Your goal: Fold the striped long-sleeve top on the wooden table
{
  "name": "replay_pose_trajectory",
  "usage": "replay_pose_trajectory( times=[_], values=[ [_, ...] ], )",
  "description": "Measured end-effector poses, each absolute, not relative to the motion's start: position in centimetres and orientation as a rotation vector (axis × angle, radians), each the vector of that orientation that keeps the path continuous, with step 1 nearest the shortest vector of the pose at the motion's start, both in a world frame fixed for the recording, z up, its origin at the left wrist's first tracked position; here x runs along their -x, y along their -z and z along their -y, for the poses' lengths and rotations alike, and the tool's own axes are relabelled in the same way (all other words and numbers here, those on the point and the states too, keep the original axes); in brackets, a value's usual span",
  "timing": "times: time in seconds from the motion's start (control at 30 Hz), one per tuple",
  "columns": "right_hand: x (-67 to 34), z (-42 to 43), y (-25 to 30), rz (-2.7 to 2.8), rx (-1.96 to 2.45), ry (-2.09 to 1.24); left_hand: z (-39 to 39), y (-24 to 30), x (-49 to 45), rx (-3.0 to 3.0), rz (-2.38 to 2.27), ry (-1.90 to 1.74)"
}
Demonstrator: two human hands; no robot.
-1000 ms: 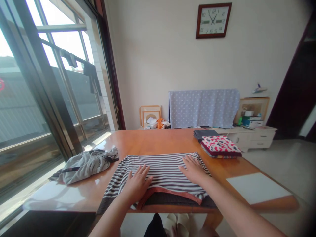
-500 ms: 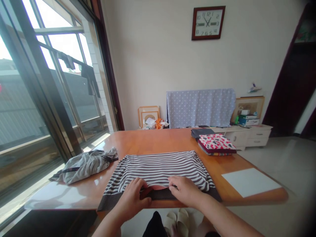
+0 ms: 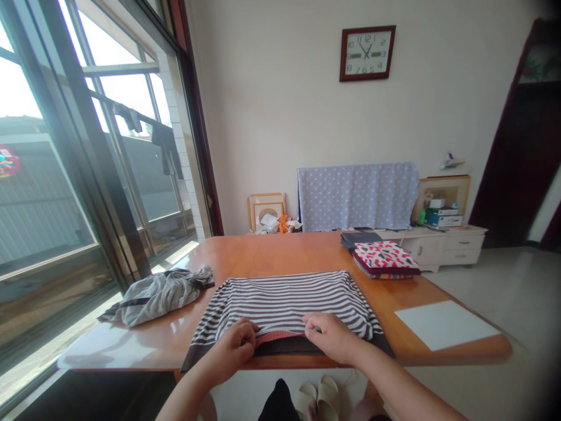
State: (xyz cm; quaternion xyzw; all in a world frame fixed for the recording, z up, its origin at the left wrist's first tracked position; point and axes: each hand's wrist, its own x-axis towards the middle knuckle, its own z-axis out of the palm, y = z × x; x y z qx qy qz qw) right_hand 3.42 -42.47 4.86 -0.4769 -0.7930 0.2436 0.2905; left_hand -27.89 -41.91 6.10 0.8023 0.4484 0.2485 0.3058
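Observation:
A brown-and-white striped sweater [image 3: 289, 295] lies folded across the near part of the table, its sleeves laid down both sides. Between my hands a red ribbed band [image 3: 280, 337] shows along the near edge, above a dark ribbed hem [image 3: 289, 346]. My left hand [image 3: 239, 342] is closed, thumb against fingers, pinching the fabric at the left end of that band. On the right end, my right hand [image 3: 328, 333] pinches the striped edge between thumb and curled fingers. How much cloth each hand grips is partly hidden.
The wooden table [image 3: 272, 252] bears a crumpled grey garment [image 3: 162, 296] at left, a stack of folded clothes [image 3: 385, 258] at back right and a white sheet [image 3: 447, 325] at right. Beyond stand a low white cabinet [image 3: 460, 248] and, at left, a glass window [image 3: 48, 193].
My left hand has closed its thumb against its fingers on the fabric, and more of the red band shows. My right hand stays nearly in place. The view has tilted slightly upward.

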Motion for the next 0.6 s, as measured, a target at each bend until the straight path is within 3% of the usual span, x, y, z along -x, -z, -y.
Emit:
replay_pose_trajectory(
  times=[0.33, 0.6],
  values=[
    [-2.1, 43.4, -5.1, 2.135, 1.298, -0.464, 42.7, -7.3, 25.7, -2.194, -1.328, -0.687],
    [-2.3, 43.7, -4.4, 2.177, 1.320, -0.514, 42.4, -5.6, 24.0, -2.388, -1.305, -0.665]
  ],
)
